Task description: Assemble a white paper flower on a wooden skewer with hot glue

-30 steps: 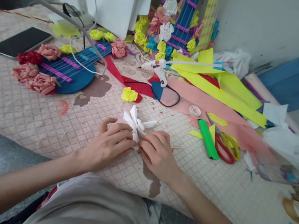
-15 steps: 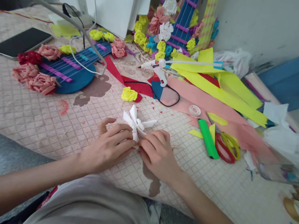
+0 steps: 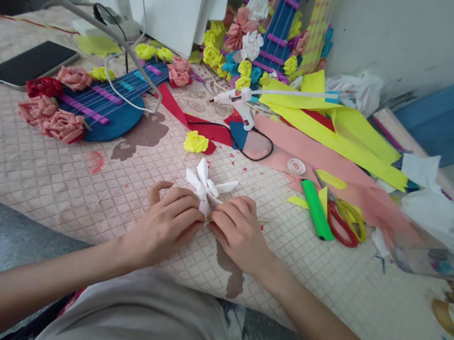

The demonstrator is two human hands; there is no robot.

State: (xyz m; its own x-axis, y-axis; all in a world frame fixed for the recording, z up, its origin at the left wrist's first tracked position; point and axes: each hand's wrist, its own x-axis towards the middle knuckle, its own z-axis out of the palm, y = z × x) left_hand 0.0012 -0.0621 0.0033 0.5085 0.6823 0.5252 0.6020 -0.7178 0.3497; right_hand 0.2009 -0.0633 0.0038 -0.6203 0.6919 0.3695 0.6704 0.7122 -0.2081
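The left hand (image 3: 165, 223) and right hand (image 3: 238, 230) both pinch the white paper flower (image 3: 206, 184) at its base, mid-shaping, which probably calls for gentle, steady pressure.

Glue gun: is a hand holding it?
No, the glue gun lies untouched; left hand and right hand both pinch the white paper flower.

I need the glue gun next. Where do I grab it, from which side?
Probably by the handle of the glue gun, from the near side: it slants toward you, while the nozzle points left and a glue stick juts right.
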